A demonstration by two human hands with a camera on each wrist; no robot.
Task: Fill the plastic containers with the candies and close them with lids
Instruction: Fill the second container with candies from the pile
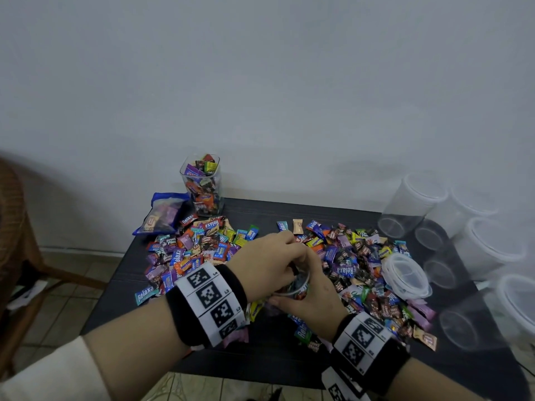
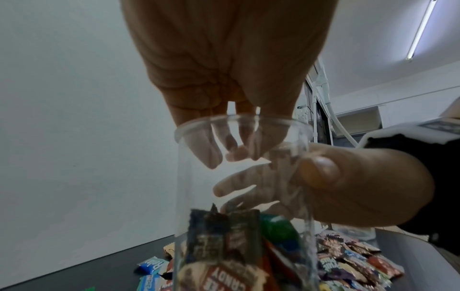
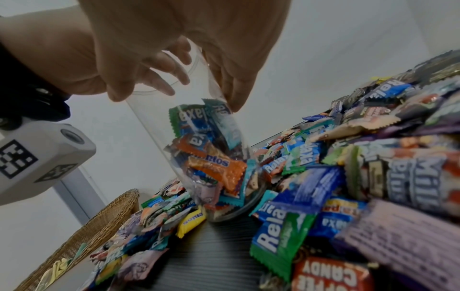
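Observation:
A clear round plastic container (image 1: 296, 288) (image 2: 244, 196) (image 3: 199, 149) stands on the black table (image 1: 260, 357), partly filled with wrapped candies (image 2: 219, 246) (image 3: 214, 163). My right hand (image 1: 311, 303) grips its wall from the right, thumb (image 2: 321, 173) on the near side and fingers (image 3: 234, 88) round the far side. My left hand (image 1: 269, 261) hovers over the mouth with its fingers (image 2: 211, 149) (image 3: 159, 76) dipped straight down inside the rim; I see no candy between them. Loose candies lie in heaps to the left (image 1: 197, 247) and right (image 1: 362, 256).
A square container full of candies (image 1: 202, 183) and a blue bag (image 1: 162, 212) stand at the table's back left. Several empty clear containers (image 1: 405, 206) line the right side, with stacked lids (image 1: 405, 274) beside them. A wicker chair (image 1: 14, 227) (image 3: 99, 226) is at the left.

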